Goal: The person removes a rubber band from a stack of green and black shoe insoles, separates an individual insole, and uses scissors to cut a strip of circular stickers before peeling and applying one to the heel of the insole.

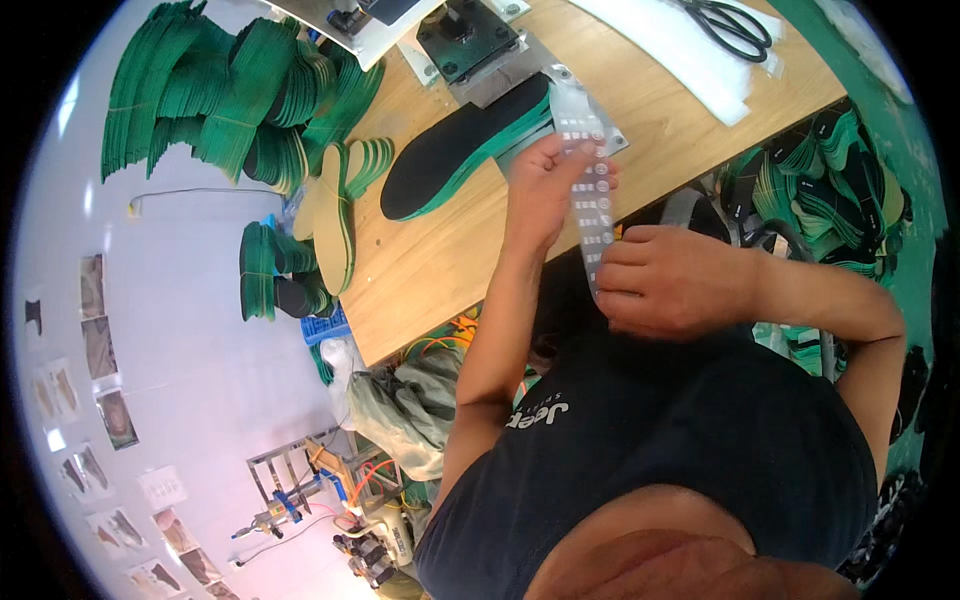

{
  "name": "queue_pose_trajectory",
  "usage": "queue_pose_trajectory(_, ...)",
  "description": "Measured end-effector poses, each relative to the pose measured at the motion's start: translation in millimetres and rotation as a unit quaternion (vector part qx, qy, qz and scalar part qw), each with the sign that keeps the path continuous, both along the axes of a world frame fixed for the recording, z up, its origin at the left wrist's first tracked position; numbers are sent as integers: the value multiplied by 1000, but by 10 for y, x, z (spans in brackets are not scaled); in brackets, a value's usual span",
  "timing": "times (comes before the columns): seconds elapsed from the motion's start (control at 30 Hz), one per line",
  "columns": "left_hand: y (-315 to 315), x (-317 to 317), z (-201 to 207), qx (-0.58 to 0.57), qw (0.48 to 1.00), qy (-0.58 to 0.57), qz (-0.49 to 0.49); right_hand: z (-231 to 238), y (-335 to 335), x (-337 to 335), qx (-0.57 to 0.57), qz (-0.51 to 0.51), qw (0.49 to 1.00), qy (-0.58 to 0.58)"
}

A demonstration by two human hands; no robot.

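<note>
A narrow translucent strip with rows of small white printed marks (592,215) stretches between my hands at the table's front edge. My left hand (542,185) pinches its upper part between thumb and fingers. Lower down, near my body, my right hand (668,282) has its fingers curled around the strip's other end. Just left of the strip lies a stack of shoe insoles, black on top with green edges (465,150), its far end beside the metal base of a machine (470,45). The strip's upper end lies next to that base.
Beige insoles (335,215) lie at the wooden table's (400,325) left edge. Bundled green insoles (235,95) are piled beyond it. White sheets (665,50) and black-handled scissors (735,30) lie at the far right. More insoles (815,180) sit below the right edge.
</note>
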State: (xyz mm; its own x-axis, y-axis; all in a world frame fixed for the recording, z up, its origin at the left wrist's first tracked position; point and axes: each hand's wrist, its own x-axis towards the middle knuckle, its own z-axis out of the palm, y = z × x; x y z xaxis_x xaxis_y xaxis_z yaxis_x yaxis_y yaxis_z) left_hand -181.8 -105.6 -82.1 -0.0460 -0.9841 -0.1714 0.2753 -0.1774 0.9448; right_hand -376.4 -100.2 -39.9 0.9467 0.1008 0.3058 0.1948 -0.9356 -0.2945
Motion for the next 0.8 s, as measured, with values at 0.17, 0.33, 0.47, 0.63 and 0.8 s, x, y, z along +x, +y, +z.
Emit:
queue_pose_trajectory(0.17, 294, -34, 34, -139, 980, -28, 140, -245, -168, 126, 289, -296, 877, -244)
queue_pose_trajectory(0.33, 406, 213, 153, -186, 953, 26, 238, -443, -92, 453, 558, -198, 797, -118)
queue_pose_trajectory(0.47, 405, 456, 245, -215, 941, -68, 253, -314, -132, 673, 544, -185, 814, -90)
queue_pose_trajectory(0.63, 91, 908, 394, -176, 878, -318, 311, -226, -283, 1076, 712, -224, 660, -87)
queue_pose_trajectory(0.8, 6, 1307, 372, -267, 813, -456, 244, -395, -536, 1186, 663, -302, 682, -65)
